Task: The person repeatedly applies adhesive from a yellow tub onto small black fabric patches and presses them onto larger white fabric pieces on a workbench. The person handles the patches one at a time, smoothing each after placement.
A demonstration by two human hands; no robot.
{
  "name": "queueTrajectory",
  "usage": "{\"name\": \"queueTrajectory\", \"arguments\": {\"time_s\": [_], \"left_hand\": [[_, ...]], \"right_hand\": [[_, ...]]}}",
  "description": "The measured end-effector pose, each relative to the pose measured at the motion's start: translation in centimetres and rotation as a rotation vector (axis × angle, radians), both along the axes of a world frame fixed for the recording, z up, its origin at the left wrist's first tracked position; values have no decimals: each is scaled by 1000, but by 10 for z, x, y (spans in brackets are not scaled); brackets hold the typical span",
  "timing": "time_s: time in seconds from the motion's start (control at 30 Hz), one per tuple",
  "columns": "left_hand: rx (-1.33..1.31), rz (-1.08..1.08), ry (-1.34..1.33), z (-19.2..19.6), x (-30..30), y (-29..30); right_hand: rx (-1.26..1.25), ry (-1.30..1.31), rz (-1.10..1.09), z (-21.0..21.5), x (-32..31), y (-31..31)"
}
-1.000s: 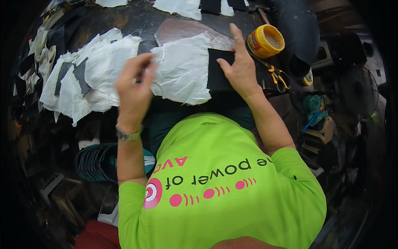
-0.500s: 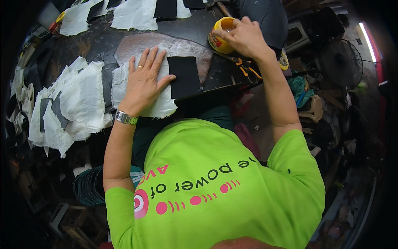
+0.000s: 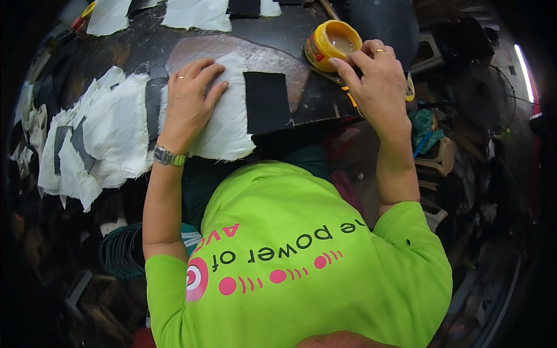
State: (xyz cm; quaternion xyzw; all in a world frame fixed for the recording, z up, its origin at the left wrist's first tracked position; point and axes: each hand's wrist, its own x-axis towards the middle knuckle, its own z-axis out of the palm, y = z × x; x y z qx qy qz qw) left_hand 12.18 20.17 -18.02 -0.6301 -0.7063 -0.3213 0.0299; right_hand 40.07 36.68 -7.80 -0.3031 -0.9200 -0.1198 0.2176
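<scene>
My left hand (image 3: 190, 104) rests on a white frayed cloth piece (image 3: 229, 110) at the table's near edge. Its fingers are bent and a little apart, and I see nothing in them. Just right of this cloth lies a black rectangular piece (image 3: 267, 103). A yellow open jar (image 3: 321, 51), with a pale tan substance inside, stands beyond it to the right. Close beside the jar's rim is my right hand (image 3: 380, 81), thumb and fingers apart, no held item visible. Partly behind this hand lie orange-handled scissors (image 3: 351, 100).
Left of my left hand lies a heap of white and grey cloth pieces (image 3: 119, 130). More white pieces (image 3: 197, 13) lie along the far side of the dark table (image 3: 136, 55). A worn brown sheet (image 3: 272, 62) is under the work. A fan (image 3: 484, 95) stands at right.
My right hand has drawn back from over the jar's mouth to its near right side. My left hand's flat fingers have bent and shifted slightly left. The whole view has shifted a little.
</scene>
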Motion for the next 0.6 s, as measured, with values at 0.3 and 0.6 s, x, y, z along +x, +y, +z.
{"name": "queueTrajectory", "arguments": {"time_s": [0.3,0.6], "left_hand": [[4,41,-50,-3,-2,3],[-29,53,-67,2,-4,5]], "right_hand": [[-554,3,573,-92,-106,11],[-361,-180,420,-121,-110,21]]}}
